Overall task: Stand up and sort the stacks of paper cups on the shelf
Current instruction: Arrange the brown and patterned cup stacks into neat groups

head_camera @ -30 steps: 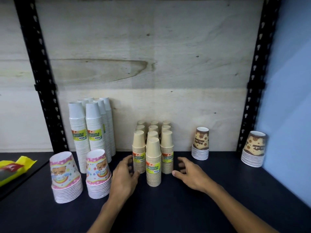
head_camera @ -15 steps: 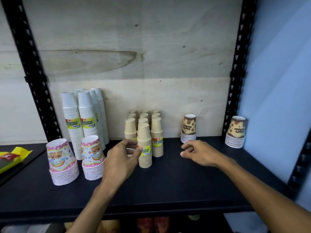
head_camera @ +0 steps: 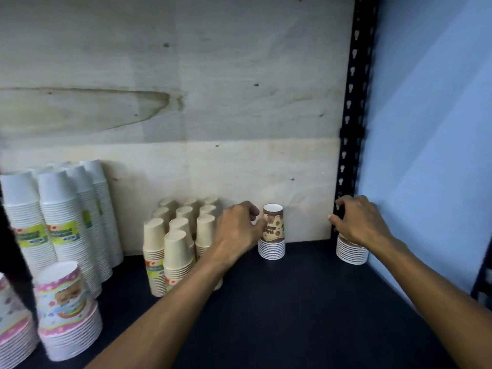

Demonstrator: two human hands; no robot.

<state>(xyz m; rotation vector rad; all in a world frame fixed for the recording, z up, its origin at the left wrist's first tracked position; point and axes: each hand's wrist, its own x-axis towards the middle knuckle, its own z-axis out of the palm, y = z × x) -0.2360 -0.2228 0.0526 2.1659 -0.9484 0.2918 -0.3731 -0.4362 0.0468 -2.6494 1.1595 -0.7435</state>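
Note:
Two short stacks of brown-patterned cups stand upside down at the back of the dark shelf (head_camera: 292,302). My left hand (head_camera: 238,230) has its fingers curled against the left side of the middle brown stack (head_camera: 273,233). My right hand (head_camera: 358,223) grips the top of the right brown stack (head_camera: 351,253) in the corner, hiding its upper cups. A cluster of several tan cup stacks (head_camera: 177,249) stands left of my left forearm. Tall white stacks (head_camera: 57,225) stand at the far left, with two pink-patterned stacks (head_camera: 66,312) in front of them.
A plywood back panel (head_camera: 213,102) closes the shelf behind the cups. A black perforated upright (head_camera: 351,123) and a blue wall (head_camera: 431,155) bound the right side. Bare dark shelf surface lies between my forearms.
Both hands moved right, away from the tan stacks. My left hand reached the middle brown stack and my right hand came down on the corner brown stack. The view shifted right.

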